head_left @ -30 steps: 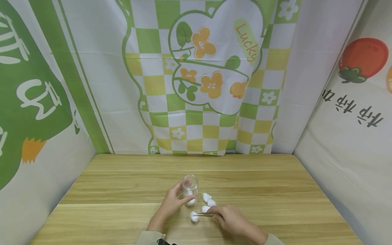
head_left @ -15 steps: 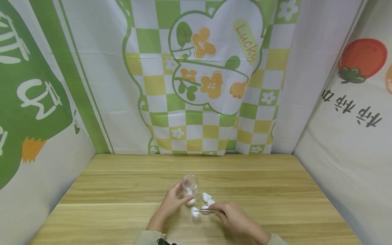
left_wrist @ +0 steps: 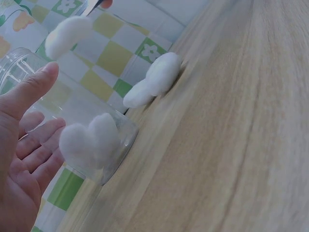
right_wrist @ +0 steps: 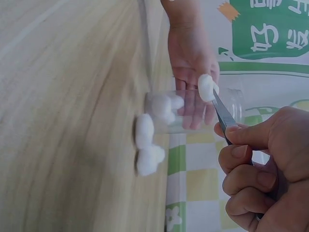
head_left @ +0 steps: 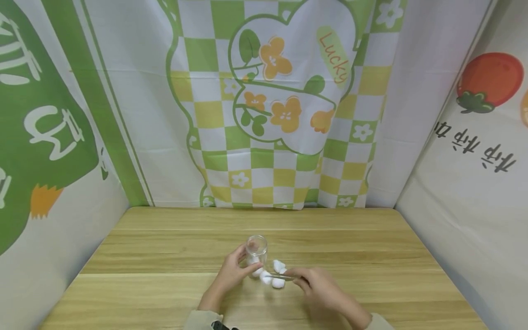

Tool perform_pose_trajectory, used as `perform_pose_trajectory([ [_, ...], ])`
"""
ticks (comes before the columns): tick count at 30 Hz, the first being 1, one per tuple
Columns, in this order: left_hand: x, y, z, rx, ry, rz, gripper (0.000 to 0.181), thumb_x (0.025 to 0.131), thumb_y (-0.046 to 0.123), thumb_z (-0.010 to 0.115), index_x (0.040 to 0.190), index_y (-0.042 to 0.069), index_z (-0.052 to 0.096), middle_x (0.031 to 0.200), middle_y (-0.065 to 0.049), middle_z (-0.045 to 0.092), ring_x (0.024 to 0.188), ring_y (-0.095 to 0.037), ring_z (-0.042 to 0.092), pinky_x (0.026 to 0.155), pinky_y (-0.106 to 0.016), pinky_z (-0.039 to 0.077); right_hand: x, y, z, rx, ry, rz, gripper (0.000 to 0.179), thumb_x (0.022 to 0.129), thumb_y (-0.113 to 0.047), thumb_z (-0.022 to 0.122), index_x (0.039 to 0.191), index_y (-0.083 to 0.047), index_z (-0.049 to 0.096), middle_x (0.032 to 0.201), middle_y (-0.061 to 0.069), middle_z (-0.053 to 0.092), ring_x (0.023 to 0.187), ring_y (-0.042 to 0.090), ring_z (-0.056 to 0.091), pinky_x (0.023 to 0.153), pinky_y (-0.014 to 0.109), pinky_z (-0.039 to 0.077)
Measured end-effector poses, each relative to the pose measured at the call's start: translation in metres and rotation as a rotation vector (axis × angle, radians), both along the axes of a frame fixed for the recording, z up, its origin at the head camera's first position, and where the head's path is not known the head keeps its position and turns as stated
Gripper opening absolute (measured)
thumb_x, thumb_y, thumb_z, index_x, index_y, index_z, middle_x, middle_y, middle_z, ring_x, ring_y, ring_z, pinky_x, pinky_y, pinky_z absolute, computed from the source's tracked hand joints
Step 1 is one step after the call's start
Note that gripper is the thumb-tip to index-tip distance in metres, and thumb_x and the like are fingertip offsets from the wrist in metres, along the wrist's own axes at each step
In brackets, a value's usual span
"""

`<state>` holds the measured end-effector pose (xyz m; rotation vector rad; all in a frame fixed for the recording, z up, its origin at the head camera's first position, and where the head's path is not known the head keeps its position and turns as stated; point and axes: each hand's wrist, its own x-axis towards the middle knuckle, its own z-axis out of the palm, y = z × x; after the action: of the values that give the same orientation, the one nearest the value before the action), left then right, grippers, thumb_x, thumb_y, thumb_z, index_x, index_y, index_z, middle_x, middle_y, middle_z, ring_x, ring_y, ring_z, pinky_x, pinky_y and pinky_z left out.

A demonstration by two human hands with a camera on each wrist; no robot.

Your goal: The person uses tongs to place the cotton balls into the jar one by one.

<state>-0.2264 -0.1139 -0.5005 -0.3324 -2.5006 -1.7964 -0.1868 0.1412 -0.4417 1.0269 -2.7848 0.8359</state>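
Note:
My left hand holds a clear jar upright on the table, its thumb on the near side and the fingers behind. Several cotton balls lie at the jar's bottom. Tweezers are pinched in my right hand, between thumb and curled fingers. Their tips grip one cotton ball, raised above the table beside the jar, level with the left thumb in the left wrist view. Loose cotton balls sit on the table to the right of the jar, under the tweezers in the head view.
The wooden table reaches back to a wall hung with a checked, flower-printed cloth. Printed cloth walls stand on both sides. A small black object shows by the left sleeve.
The right hand has lifted the cotton ball with the tweezers and brought it up and away from me, closer to the jar. The left hand and jar stay in place.

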Motion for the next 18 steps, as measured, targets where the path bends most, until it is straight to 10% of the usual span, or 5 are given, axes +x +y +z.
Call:
perform_pose_trajectory([
  [7,-0.001,0.0,-0.001,-0.007,0.003,-0.004,0.073,0.082,0.027,0.076,0.142,0.002,0.042,0.142,-0.023,0.052,0.13,-0.043,0.051,0.111,-0.054,0.043,0.0,0.003,0.009,-0.056,-0.106,-0.013,0.027,0.092,-0.007,0.06,0.116,-0.012,0.068,0.098,0.009,0.075,0.052,-0.008,0.031,0.046,0.011,0.038],
  [18,-0.004,0.0,-0.005,-0.025,0.022,0.001,0.072,0.082,0.024,0.075,0.141,-0.002,0.043,0.137,-0.026,0.054,0.127,-0.043,0.053,0.11,-0.053,0.044,-0.001,0.003,0.019,-0.076,-0.034,-0.021,0.025,0.092,-0.008,0.06,0.115,-0.012,0.068,0.068,0.001,0.065,0.049,-0.009,0.029,0.042,0.009,0.031],
])
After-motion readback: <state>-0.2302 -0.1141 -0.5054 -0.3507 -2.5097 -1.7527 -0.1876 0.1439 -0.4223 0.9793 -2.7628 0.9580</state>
